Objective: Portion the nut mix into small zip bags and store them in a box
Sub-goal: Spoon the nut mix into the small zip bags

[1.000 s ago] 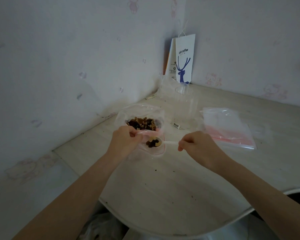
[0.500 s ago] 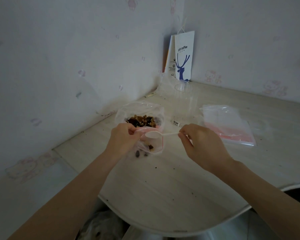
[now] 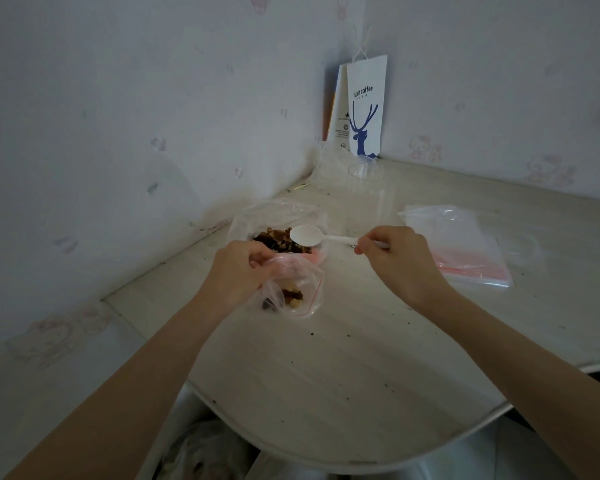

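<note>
The left hand (image 3: 238, 271) grips the mouth of a small zip bag (image 3: 309, 289), its fingers curled round the gathered plastic just under the pink seal strip. The bag hangs down from that grip to the pale table (image 3: 326, 375); whether its bottom touches the surface or sits just above it cannot be told. A small portion of nuts and dark dried fruit (image 3: 291, 296) lies in the bottom of the bag. The right hand (image 3: 395, 261) pinches the handle of a white plastic spoon (image 3: 305, 234) between thumb and fingertips, with the other fingers curled in. The spoon points left, its bowl facing up and empty, held over the nut mix (image 3: 274, 239). That mix of brown and dark pieces sits in a large clear bag (image 3: 278, 213), which stands open on the table just behind the small zip bag, toward the wall. To the right of the right hand, apart from it, a flat stack of empty zip bags (image 3: 461, 244) with a red seal strip along its near edge lies on the table. In the far corner a white paper coffee bag (image 3: 366, 105) printed with a blue deer stands upright against the wall. In front of it is a clear plastic container (image 3: 364, 171), too transparent for its outline to be made out. Dark crumbs (image 3: 312, 333) are scattered across the tabletop near the hands. The wallpaper (image 3: 118, 133) carries faint pink cartoon figures.
</note>
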